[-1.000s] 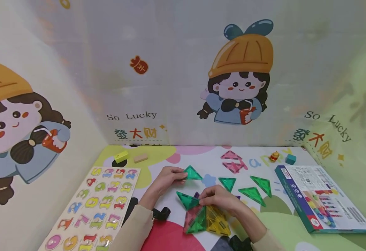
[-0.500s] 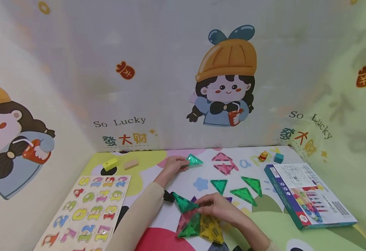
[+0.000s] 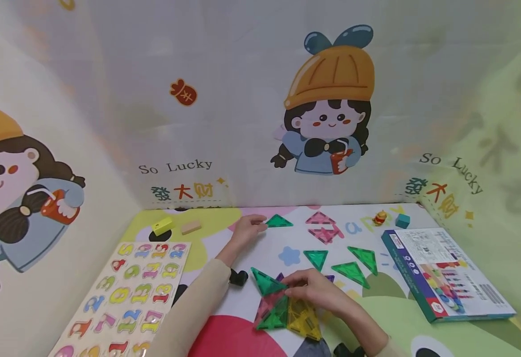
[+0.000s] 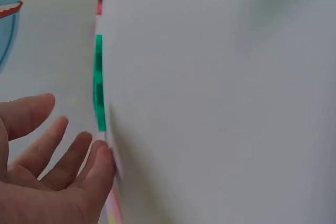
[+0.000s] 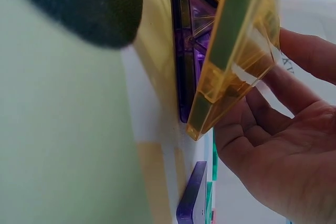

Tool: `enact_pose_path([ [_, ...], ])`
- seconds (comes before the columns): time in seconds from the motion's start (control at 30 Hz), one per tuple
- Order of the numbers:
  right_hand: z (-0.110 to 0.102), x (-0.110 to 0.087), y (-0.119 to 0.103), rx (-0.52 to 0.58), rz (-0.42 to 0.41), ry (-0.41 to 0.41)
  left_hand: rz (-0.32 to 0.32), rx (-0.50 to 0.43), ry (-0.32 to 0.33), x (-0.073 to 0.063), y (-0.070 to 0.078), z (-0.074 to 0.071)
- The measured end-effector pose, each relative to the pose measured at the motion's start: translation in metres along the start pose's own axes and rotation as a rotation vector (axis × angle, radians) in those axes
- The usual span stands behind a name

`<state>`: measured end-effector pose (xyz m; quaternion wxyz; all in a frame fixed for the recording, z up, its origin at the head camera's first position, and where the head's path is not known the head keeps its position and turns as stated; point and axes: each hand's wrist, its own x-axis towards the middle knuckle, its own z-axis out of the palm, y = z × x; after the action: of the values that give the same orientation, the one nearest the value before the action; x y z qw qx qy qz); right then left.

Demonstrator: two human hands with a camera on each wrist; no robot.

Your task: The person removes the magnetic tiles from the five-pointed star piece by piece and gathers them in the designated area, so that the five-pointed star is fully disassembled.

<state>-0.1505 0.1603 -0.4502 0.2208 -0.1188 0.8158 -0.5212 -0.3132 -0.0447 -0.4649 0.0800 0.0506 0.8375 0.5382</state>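
My left hand (image 3: 248, 232) hovers at the back of the table, its fingers loosely bent and holding nothing. A green triangular magnetic tile (image 3: 280, 221) lies flat just right of its fingertips; a small gap shows between them in the left wrist view. My right hand (image 3: 318, 291) grips the top of a standing build of magnetic tiles (image 3: 275, 312), with a green tile leaning out at upper left. In the right wrist view, a yellow tile (image 5: 233, 72) of the build hides some fingertips. Purple tiles (image 5: 184, 51) show behind it.
More green triangle tiles (image 3: 351, 273) lie right of centre, with pink tiles (image 3: 321, 233) behind. A number board (image 3: 128, 297) occupies the left side, a flat box (image 3: 448, 275) the right. Small blocks (image 3: 162, 226), a bear figurine (image 3: 379, 218) and a teal cube (image 3: 402, 220) stand near the back wall.
My left hand has carried the green triangle away from the build to the back of the table and let go of it. The right hand has stayed on the build.
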Motion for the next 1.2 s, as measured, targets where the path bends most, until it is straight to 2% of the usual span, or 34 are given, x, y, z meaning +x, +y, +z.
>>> enact_pose_path([
  [0.1, 0.000, 0.000, 0.000, -0.001, -0.002, 0.000, 0.051, 0.010, -0.022, -0.016, -0.005, -0.011],
  [0.2, 0.000, 0.000, -0.001, -0.011, -0.006, 0.007, 0.053, 0.002, -0.078, -0.035, -0.012, -0.022],
  [0.3, 0.000, 0.001, -0.002, -0.017, -0.010, 0.018, 0.047, -0.006, -0.196, -0.055, -0.016, -0.031],
  [0.43, 0.000, 0.002, -0.003, -0.011, -0.026, 0.028, 0.083, -0.001, -0.364, -0.081, -0.021, -0.040],
  [0.5, 0.000, 0.003, -0.003, -0.013, -0.038, 0.031, 0.108, 0.018, -0.427, -0.090, -0.023, -0.041],
  [0.57, 0.000, 0.003, -0.003, -0.017, -0.043, 0.033, 0.132, 0.051, -0.464, -0.097, -0.025, -0.041],
  [0.73, 0.001, 0.004, -0.002, -0.026, -0.042, 0.031, 0.182, 0.121, -0.462, -0.104, -0.027, -0.038],
  [1.2, 0.004, 0.005, -0.003, -0.054, -0.022, 0.059, 0.162, 0.045, -0.402, -0.101, -0.028, -0.042],
])
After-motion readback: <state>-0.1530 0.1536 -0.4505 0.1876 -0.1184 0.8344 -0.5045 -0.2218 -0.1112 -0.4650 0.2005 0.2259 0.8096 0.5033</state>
